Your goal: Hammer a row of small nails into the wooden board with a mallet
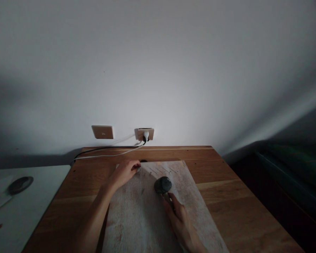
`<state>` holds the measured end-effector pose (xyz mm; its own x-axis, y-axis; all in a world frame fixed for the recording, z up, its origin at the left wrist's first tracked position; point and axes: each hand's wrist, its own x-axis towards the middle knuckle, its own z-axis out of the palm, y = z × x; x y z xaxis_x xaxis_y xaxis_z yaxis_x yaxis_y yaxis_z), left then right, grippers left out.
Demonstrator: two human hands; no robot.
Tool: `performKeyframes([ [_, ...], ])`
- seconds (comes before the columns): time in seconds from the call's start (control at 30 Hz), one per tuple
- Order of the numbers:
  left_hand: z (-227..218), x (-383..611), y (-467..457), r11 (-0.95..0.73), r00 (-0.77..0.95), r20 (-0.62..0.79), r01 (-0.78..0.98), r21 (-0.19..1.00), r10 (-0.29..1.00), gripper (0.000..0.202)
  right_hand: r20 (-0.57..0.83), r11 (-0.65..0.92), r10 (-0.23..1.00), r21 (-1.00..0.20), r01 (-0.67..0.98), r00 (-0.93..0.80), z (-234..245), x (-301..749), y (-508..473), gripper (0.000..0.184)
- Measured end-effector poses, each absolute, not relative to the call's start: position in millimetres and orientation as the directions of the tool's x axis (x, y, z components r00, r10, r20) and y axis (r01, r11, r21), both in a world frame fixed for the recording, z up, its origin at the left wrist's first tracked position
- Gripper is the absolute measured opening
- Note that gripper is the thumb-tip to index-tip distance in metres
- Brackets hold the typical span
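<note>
My right hand (180, 218) is wrapped round the handle of a mallet with a dark, thick head (163, 185). The head is over the upper middle of a worn, whitish board (131, 218). Several thin nails (170, 171) stand in a row near the board's far edge, casting slanted shadows. At the left end of that row, my left hand (127, 170) has its fingertips pinched together on what looks like another nail (138, 170). The fingers hide most of it.
The board lies on a wooden table (234, 203) against a white wall. Black and white cables run left from a plugged-in wall socket (146, 134), beside a switch plate (102, 132). At left, a white surface (18, 218) carries a dark oval object (20, 185).
</note>
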<state>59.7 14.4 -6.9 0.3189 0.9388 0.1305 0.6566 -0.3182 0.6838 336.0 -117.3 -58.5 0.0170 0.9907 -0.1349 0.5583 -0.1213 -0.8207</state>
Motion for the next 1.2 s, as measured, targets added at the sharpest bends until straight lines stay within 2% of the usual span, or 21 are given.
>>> performKeyframes([
  [0.13, -6, 60, 15, -0.335, 0.340, 0.127, 0.670, 0.663, 0.932, 0.029, -0.178, -0.147, 0.984, -0.821, 0.552, -0.003, -62, 340, -115, 0.063],
  [0.33, -5, 60, 13, -0.320, 0.339, 0.120, 0.629, 0.709, 0.933, 0.033, -0.161, -0.145, 0.987, -0.830, 0.539, 0.018, -54, 334, -118, 0.061],
  [0.53, -10, 58, 14, -0.329, 0.337, 0.130, 0.643, 0.691, 0.932, 0.029, -0.173, -0.167, 0.984, -0.827, 0.537, 0.039, -51, 331, -120, 0.061],
  [0.9, -5, 60, 12, -0.328, 0.339, 0.139, 0.603, 0.727, 0.930, 0.033, -0.130, -0.114, 0.991, -0.849, 0.515, 0.004, -44, 331, -117, 0.058],
  [1.03, -4, 61, 12, -0.334, 0.330, 0.151, 0.615, 0.714, 0.932, 0.032, -0.130, -0.139, 0.990, -0.844, 0.517, 0.054, -47, 329, -119, 0.060],
  [1.2, -5, 61, 11, -0.347, 0.361, 0.138, 0.616, 0.707, 0.922, 0.035, -0.100, -0.104, 0.994, -0.856, 0.507, 0.034, -48, 329, -120, 0.061],
])
